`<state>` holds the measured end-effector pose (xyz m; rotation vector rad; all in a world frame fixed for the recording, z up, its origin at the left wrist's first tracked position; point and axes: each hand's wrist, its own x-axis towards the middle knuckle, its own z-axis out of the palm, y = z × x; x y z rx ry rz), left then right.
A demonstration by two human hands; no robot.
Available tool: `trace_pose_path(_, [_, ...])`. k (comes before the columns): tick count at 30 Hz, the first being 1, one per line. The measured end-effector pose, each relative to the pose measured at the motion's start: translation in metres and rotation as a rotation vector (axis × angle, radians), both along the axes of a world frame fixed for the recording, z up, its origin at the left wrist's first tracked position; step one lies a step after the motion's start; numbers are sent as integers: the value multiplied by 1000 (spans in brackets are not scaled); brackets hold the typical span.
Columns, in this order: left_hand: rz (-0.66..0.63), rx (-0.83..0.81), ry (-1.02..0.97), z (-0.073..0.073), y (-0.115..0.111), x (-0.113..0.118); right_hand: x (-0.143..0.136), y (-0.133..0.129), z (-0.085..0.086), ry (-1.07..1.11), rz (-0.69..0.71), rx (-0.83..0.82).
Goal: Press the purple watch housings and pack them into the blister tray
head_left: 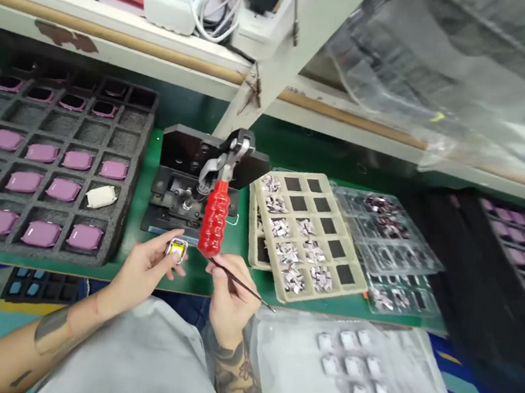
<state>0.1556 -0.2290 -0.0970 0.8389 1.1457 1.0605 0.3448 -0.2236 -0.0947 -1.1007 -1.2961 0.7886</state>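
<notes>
Between the thumb and fingers of my left hand [149, 262] is a small watch case [177, 250] with a silver rim and a yellow patch inside. My right hand [231, 291] pinches a thin dark pair of tweezers [242, 283]; one end reaches toward the case, partly hidden behind the red handle. I cannot tell whether the tip touches the case. Just beyond both hands stands a black toggle clamp fixture [181, 196] with a ribbed red handle [214, 219] hanging in front.
A black foam tray [117, 230] of purple pieces sits left. Right are a cream compartment tray [279, 291] of small silvery parts and clear plastic trays [403, 252]. A clear tray [281, 352] with white pieces lies nearer. A shelf edge [164, 60] and post [251, 93] stand behind.
</notes>
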Motion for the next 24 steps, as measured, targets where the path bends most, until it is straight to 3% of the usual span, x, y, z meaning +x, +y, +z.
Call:
trace_pose_path(6, [23,90,75,7,-4,-2,-18,6,5,20,150,11])
trace_pose_path(17, [-8,91,84,15,-2,-7,-28,10,-4,60,128,-22])
trace_pose_path(24, [-41,112,123,9,-4,-11,-32,11,-4,124,130,-96])
